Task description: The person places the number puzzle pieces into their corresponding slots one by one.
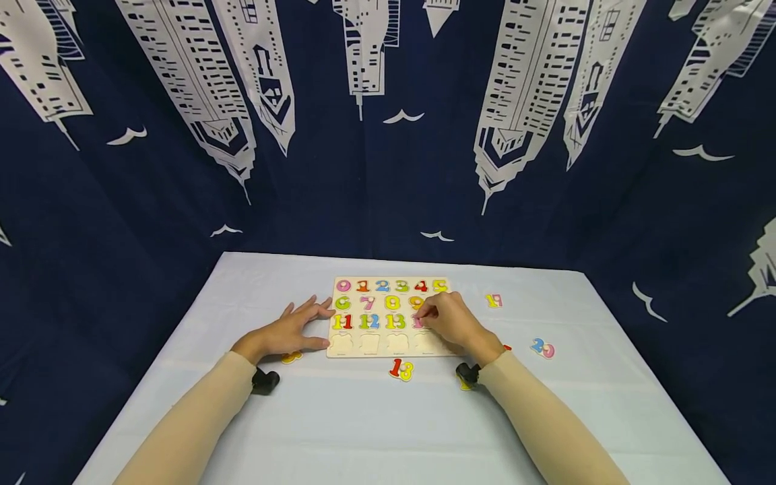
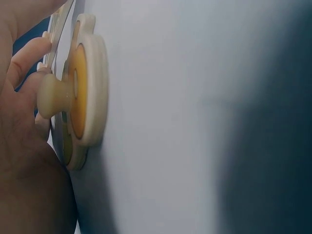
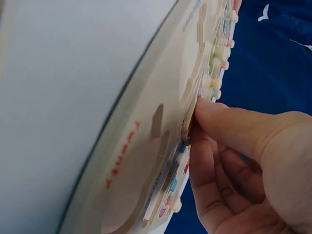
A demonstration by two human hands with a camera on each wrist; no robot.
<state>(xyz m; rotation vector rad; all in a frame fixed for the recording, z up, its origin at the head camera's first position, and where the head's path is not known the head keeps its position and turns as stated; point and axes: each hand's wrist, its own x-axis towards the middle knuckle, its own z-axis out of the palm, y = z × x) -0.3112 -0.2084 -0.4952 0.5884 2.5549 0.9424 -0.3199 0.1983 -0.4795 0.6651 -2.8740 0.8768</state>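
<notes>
A wooden number puzzle board [image 1: 370, 345] lies on the pale table [image 1: 339, 417], its upper rows filled with coloured numbers and its bottom row showing bare recesses. My left hand [image 1: 306, 329] lies flat beside the board's left edge, fingertips touching it. My right hand [image 1: 426, 315] pinches a pink number piece [image 1: 417, 322] in the third row; in the right wrist view the thumb and fingers [image 3: 214, 117] grip that piece's edge [image 3: 187, 122] at the board [image 3: 141, 161]. A yellow pegged piece [image 2: 85, 92] lies by my left hand [image 2: 24, 112].
Loose number pieces lie around the board: a 17 [image 1: 494, 301] at the right, a 20 [image 1: 543, 348] further right, a red-yellow piece [image 1: 401, 369] in front, yellow ones under both wrists [image 1: 291, 357]. A dark blue printed curtain [image 1: 388, 135] encloses the table.
</notes>
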